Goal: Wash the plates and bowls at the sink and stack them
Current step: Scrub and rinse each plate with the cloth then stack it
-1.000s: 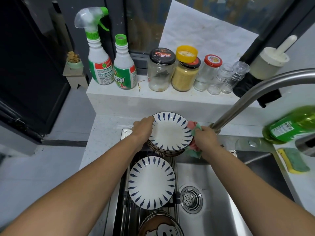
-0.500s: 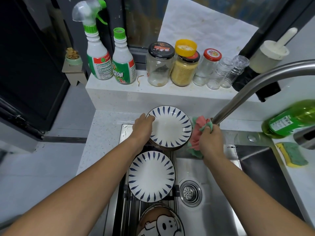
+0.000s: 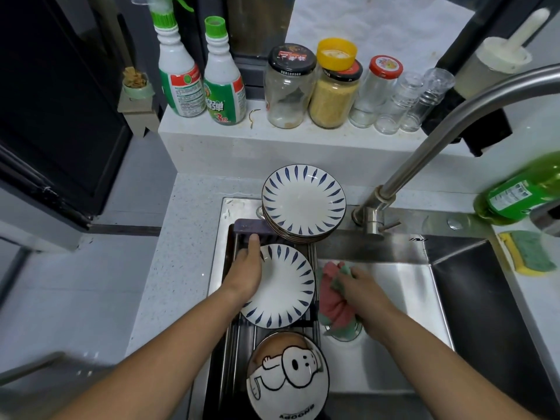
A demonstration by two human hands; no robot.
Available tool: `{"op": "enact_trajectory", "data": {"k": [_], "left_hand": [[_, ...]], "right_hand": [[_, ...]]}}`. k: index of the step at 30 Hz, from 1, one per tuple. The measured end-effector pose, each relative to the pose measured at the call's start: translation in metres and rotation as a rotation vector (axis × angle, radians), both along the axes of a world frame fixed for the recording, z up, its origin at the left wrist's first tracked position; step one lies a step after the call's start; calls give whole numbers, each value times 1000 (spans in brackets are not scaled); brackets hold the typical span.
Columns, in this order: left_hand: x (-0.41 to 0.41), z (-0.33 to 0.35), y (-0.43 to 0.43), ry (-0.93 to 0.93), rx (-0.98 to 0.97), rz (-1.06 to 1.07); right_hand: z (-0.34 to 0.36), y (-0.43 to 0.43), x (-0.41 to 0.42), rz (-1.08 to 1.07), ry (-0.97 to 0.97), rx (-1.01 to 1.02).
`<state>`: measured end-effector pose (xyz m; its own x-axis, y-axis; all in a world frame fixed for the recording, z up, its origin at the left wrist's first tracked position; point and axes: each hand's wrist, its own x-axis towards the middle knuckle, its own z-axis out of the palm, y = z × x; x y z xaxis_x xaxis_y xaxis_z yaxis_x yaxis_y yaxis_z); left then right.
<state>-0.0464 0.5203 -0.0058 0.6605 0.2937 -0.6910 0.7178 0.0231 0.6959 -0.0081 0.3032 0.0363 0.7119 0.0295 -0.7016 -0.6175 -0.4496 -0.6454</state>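
A stack of blue-leaf plates [image 3: 303, 201] stands at the back of the sink, free of both hands. In front of it a single matching plate [image 3: 285, 289] lies on the dark drying rack [image 3: 231, 328]. My left hand [image 3: 247, 268] holds this plate's left rim, thumb on its face. A cartoon-dog bowl [image 3: 288, 377] sits nearest me on the rack. My right hand [image 3: 360, 289] grips a pink and green cloth [image 3: 330, 304] low in the steel sink [image 3: 394, 359], over the drain.
The faucet [image 3: 424, 147] arches over the basin from the back right. A green detergent bottle [image 3: 521, 189] and a sponge [image 3: 527, 253] lie on the right counter. Spray bottles [image 3: 181, 83] and jars [image 3: 288, 89] line the back ledge.
My left hand left the stack and came down onto the single plate's rim. My right hand carried the cloth from beside the stack down into the basin.
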Motion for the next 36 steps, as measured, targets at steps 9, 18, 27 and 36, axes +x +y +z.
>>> {"op": "enact_trajectory", "data": {"k": [9, 18, 27, 36], "left_hand": [[6, 0, 1, -3, 34, -134], [21, -8, 3, 122, 30, -223], [25, -11, 0, 147, 128, -309], [21, 2, -5, 204, 268, -473]], "right_hand": [[0, 8, -21, -66, 264, 225], [-12, 5, -24, -135, 281, 316], [-15, 7, -25, -108, 181, 296], [-7, -5, -7, -43, 10, 185]]}}
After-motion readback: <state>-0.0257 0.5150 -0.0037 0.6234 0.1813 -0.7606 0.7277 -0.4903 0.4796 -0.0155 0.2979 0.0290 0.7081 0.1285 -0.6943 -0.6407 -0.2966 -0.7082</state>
